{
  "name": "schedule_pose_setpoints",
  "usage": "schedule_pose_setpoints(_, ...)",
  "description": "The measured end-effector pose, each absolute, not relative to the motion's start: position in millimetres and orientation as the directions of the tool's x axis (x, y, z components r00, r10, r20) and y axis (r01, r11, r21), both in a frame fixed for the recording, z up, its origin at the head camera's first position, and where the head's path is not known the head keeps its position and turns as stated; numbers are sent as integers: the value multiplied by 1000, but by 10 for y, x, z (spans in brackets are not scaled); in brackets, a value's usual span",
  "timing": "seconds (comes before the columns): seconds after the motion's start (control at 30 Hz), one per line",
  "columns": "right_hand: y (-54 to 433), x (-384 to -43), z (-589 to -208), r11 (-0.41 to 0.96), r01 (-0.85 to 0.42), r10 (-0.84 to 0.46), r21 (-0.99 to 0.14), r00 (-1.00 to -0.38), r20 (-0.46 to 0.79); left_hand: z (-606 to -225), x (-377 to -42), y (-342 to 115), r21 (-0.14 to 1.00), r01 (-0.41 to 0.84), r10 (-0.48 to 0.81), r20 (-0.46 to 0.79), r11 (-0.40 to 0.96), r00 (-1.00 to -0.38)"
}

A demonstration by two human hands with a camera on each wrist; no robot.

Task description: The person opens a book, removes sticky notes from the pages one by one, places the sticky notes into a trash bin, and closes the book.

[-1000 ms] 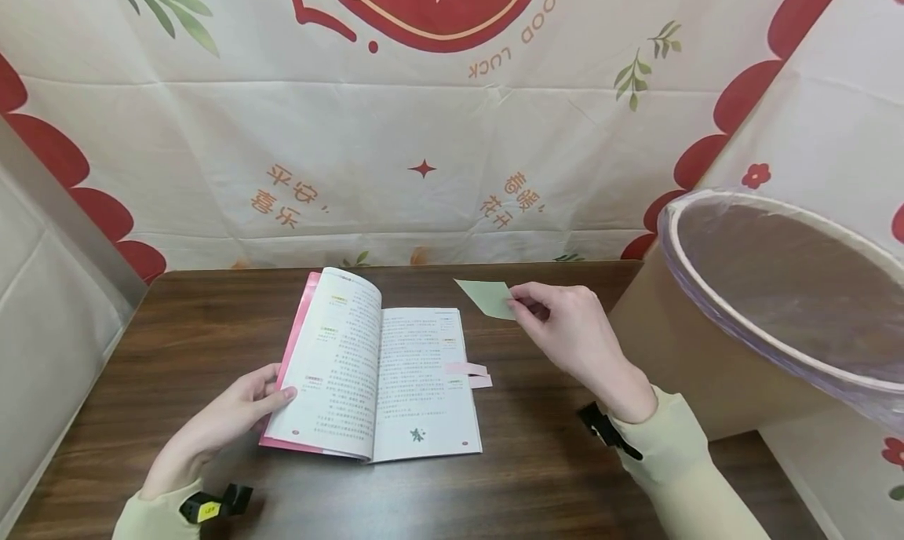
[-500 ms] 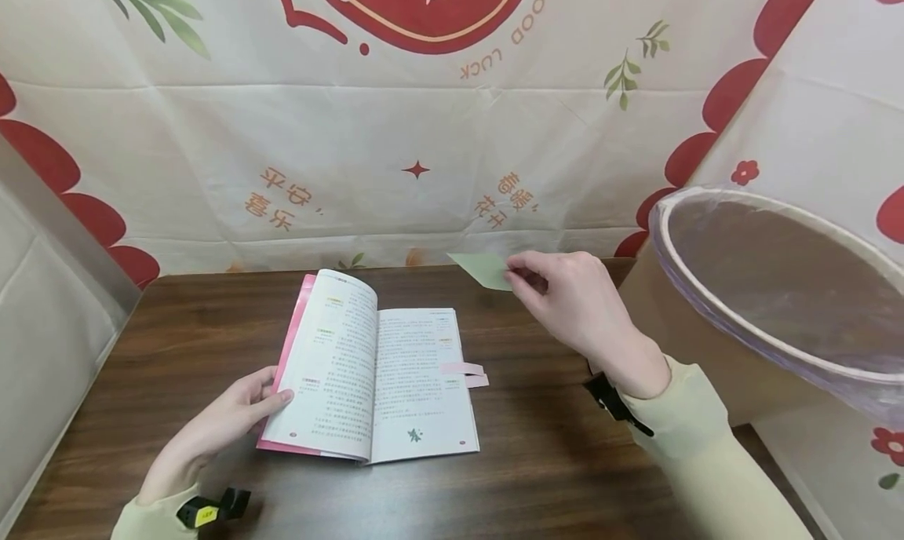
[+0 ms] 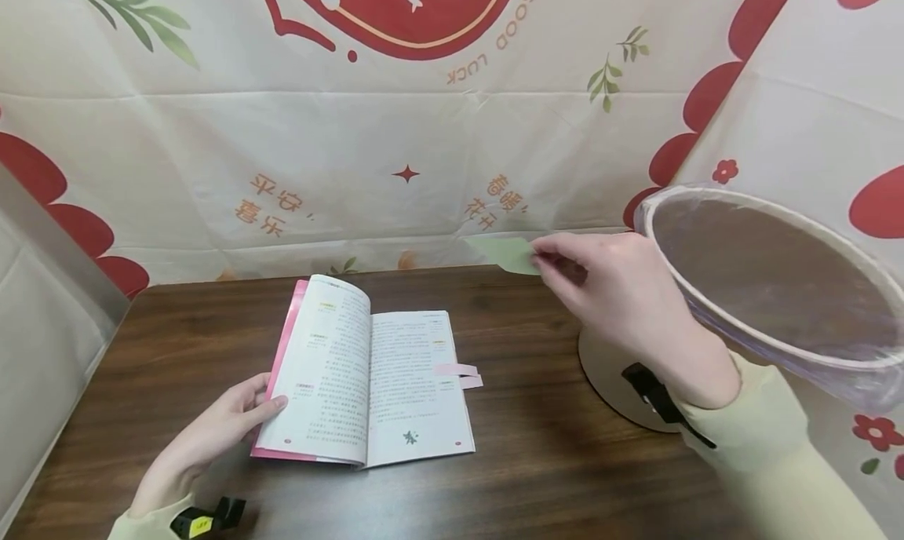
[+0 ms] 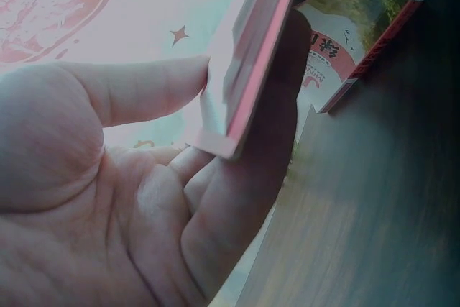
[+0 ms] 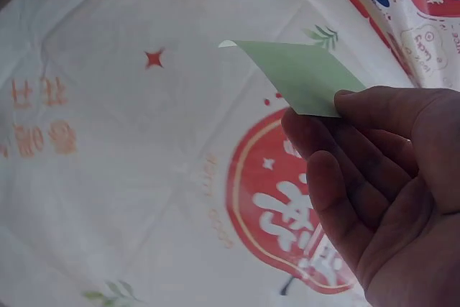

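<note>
An open book [image 3: 417, 391] with a pink cover edge lies on the table, its left part tilted up. My left hand [image 3: 219, 430] grips that raised left side, thumb on the page and fingers behind the cover, as the left wrist view shows of the book's edge [image 4: 248, 70]. Up in the air to the right of the book, my right hand [image 3: 621, 289] pinches a small pale green sticky note [image 3: 504, 253] by one corner between thumb and forefinger. In the right wrist view the note [image 5: 302, 73] curls at its far end. Pink paper strips [image 3: 459, 373] stick out from the right page.
A round bin [image 3: 770, 281] lined with thin plastic stands at the right, its rim close to my right hand. Dark wooden table [image 3: 537, 477] surrounds the book. Behind it hangs a printed white cloth [image 3: 367, 140], and a pale panel [image 3: 42, 352] borders the left.
My right hand has risen and moved right with the green sticky note, toward the bin. The bin now shows more of its base. My left hand keeps its grip on the book.
</note>
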State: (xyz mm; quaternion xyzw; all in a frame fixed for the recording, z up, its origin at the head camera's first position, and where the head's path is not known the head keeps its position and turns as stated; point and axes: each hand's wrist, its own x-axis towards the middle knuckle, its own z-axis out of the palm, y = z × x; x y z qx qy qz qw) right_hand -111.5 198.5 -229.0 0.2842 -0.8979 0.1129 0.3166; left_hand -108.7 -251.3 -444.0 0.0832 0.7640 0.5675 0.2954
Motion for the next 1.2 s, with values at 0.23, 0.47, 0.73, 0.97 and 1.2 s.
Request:
schedule_pose_setpoints(0.23, 2151, -1001, -2024, 817, -574, -468, 54, -606, 643, -4440, -1075, -2501, 922, -200, 467, -345, 332, -814)
schedule_pose_setpoints(0.47, 2369, -1007, -1774, 847, -522, -451, 99, -607, 654, -4467, -1051, -2517, 925, -225, 480, -355, 307, -802)
schedule_pose_setpoints(0.73, 2700, -1046, -1538, 902, -428, -366, 55, -692, 622, -4460, -1058, -2511, 929, -222, 490, -346, 295, -800)
schedule_pose_setpoints(0.97, 2888, -1127, -1420, 946, -318, -300, 65, -782, 546, -4447, -1052, -2515, 928, -221, 485, -348, 300, -802)
schedule_pose_setpoints(1.2, 3011, -1159, -1356, 962, -260, -263, 81, -810, 525, -4435, -1051, -2508, 925, -228, 477, -355, 303, -804)
